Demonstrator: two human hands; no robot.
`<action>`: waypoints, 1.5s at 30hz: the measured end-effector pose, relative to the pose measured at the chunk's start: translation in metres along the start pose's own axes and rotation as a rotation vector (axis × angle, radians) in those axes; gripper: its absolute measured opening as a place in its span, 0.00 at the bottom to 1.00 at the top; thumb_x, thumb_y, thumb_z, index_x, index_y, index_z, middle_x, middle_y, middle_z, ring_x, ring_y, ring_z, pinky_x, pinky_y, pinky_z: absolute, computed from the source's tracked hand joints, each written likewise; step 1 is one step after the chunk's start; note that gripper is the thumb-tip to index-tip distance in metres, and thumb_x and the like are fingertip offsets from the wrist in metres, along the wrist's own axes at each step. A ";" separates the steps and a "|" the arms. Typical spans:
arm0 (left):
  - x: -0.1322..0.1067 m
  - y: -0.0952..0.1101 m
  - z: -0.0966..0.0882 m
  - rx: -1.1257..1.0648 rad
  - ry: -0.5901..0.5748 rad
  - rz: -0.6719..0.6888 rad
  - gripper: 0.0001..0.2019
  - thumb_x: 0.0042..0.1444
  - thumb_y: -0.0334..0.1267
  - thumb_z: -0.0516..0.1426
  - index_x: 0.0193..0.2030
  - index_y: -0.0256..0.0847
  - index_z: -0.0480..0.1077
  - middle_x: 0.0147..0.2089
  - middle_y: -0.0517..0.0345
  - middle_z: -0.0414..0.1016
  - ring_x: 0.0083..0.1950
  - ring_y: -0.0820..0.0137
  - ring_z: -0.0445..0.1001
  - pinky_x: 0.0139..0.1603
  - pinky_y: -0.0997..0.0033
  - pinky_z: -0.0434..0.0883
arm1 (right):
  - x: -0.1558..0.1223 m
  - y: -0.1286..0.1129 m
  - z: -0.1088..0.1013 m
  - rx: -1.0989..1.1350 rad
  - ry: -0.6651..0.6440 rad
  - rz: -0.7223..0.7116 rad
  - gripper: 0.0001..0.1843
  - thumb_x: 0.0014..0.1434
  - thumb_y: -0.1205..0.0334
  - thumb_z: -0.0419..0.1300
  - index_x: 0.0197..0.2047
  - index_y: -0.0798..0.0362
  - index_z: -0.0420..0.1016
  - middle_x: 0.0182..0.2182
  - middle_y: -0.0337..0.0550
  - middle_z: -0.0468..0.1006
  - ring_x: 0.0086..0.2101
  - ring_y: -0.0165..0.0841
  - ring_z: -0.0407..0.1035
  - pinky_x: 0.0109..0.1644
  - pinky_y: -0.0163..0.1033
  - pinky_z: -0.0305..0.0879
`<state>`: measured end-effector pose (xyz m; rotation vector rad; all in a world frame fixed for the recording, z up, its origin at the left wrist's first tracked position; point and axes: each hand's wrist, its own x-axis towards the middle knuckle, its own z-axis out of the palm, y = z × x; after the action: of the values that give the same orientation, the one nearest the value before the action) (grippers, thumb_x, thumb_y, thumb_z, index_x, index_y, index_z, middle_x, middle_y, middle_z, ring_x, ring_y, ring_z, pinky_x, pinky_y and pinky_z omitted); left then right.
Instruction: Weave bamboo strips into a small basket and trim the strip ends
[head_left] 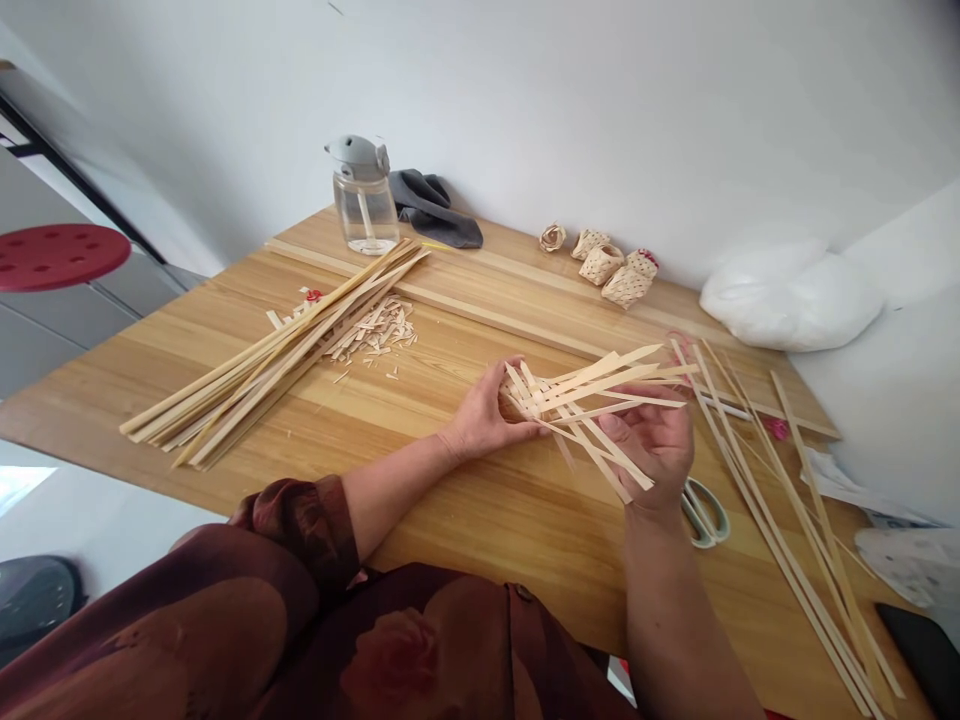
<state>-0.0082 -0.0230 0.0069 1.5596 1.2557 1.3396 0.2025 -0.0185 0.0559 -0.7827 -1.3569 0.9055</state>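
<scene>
A small woven piece [531, 398] of pale, flat bamboo-like strips is held above the table, its long strip ends fanning out to the right. My left hand [487, 412] grips its woven end, thumb in front and fingers behind. Among the fanned strip ends [600, 385] is my right hand [654, 440], palm turned up and fingers curled around some of them. The strips partly cover its fingers. Just beside my right wrist lie scissors [705, 512] with pale green handles, their blades hidden.
A bundle of long strips [277, 355] lies left beside shavings [375, 330]. More strips [795, 540] lie right, near a black phone-like object [919, 650]. Along the back are a water bottle [365, 200], dark cloth [435, 210], small woven pieces [602, 264] and a white plastic bag [791, 295].
</scene>
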 end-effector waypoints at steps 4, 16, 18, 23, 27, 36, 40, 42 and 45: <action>-0.001 0.001 0.000 -0.026 -0.015 -0.015 0.49 0.39 0.51 0.75 0.67 0.39 0.62 0.59 0.43 0.74 0.65 0.49 0.72 0.71 0.49 0.64 | 0.000 -0.005 0.000 -0.036 0.008 -0.036 0.24 0.51 0.65 0.75 0.51 0.42 0.77 0.49 0.43 0.77 0.42 0.34 0.75 0.44 0.39 0.75; 0.000 -0.002 -0.002 0.033 -0.057 0.003 0.51 0.38 0.53 0.75 0.68 0.37 0.61 0.60 0.41 0.73 0.62 0.50 0.73 0.67 0.50 0.68 | -0.005 -0.004 -0.009 -0.115 -0.148 -0.040 0.20 0.56 0.64 0.74 0.52 0.45 0.81 0.51 0.46 0.81 0.38 0.35 0.77 0.44 0.44 0.79; 0.000 -0.003 -0.002 0.054 -0.057 0.018 0.51 0.38 0.53 0.75 0.67 0.37 0.62 0.60 0.41 0.73 0.61 0.50 0.74 0.67 0.50 0.68 | -0.006 -0.005 -0.009 -0.111 -0.166 -0.020 0.20 0.57 0.64 0.73 0.53 0.47 0.81 0.50 0.47 0.82 0.39 0.36 0.79 0.45 0.44 0.80; -0.001 -0.003 -0.001 0.052 -0.073 0.058 0.49 0.39 0.52 0.75 0.66 0.38 0.62 0.60 0.42 0.73 0.60 0.52 0.74 0.64 0.52 0.70 | -0.006 -0.005 -0.009 -0.160 -0.072 -0.063 0.15 0.52 0.63 0.77 0.41 0.50 0.80 0.37 0.43 0.84 0.34 0.36 0.79 0.39 0.41 0.79; -0.002 -0.004 0.000 0.058 -0.089 0.082 0.50 0.39 0.53 0.75 0.66 0.38 0.62 0.61 0.42 0.72 0.60 0.52 0.74 0.64 0.53 0.70 | -0.005 -0.005 -0.012 -0.192 -0.091 -0.082 0.15 0.50 0.62 0.79 0.36 0.50 0.78 0.29 0.39 0.82 0.29 0.34 0.77 0.34 0.39 0.74; -0.002 -0.002 -0.001 0.076 -0.064 0.114 0.49 0.41 0.53 0.74 0.67 0.37 0.61 0.62 0.40 0.71 0.61 0.51 0.73 0.66 0.52 0.69 | -0.008 -0.008 -0.017 -0.181 -0.105 -0.100 0.14 0.55 0.49 0.75 0.39 0.48 0.85 0.35 0.46 0.84 0.36 0.42 0.78 0.42 0.47 0.74; -0.001 -0.002 -0.001 0.071 -0.033 0.095 0.50 0.41 0.54 0.74 0.67 0.36 0.61 0.62 0.39 0.71 0.63 0.50 0.72 0.68 0.49 0.68 | -0.003 -0.008 -0.019 0.094 -0.192 -0.022 0.36 0.54 0.23 0.61 0.39 0.50 0.87 0.39 0.52 0.83 0.43 0.50 0.77 0.53 0.57 0.75; -0.001 -0.003 -0.002 0.086 -0.021 0.098 0.49 0.41 0.53 0.74 0.67 0.37 0.61 0.62 0.40 0.71 0.63 0.50 0.72 0.68 0.49 0.68 | -0.002 -0.008 -0.022 0.159 -0.249 0.094 0.41 0.55 0.20 0.56 0.41 0.50 0.87 0.35 0.52 0.83 0.42 0.50 0.78 0.51 0.56 0.77; -0.001 -0.003 -0.002 0.116 -0.003 0.109 0.48 0.41 0.51 0.74 0.66 0.39 0.61 0.63 0.41 0.71 0.63 0.51 0.72 0.68 0.50 0.68 | 0.000 -0.010 -0.028 0.097 -0.337 0.214 0.29 0.58 0.33 0.65 0.46 0.50 0.87 0.36 0.50 0.85 0.41 0.46 0.80 0.46 0.48 0.79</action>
<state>-0.0112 -0.0229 0.0042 1.7318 1.2829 1.3524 0.2314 -0.0218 0.0625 -0.7318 -1.5262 1.3072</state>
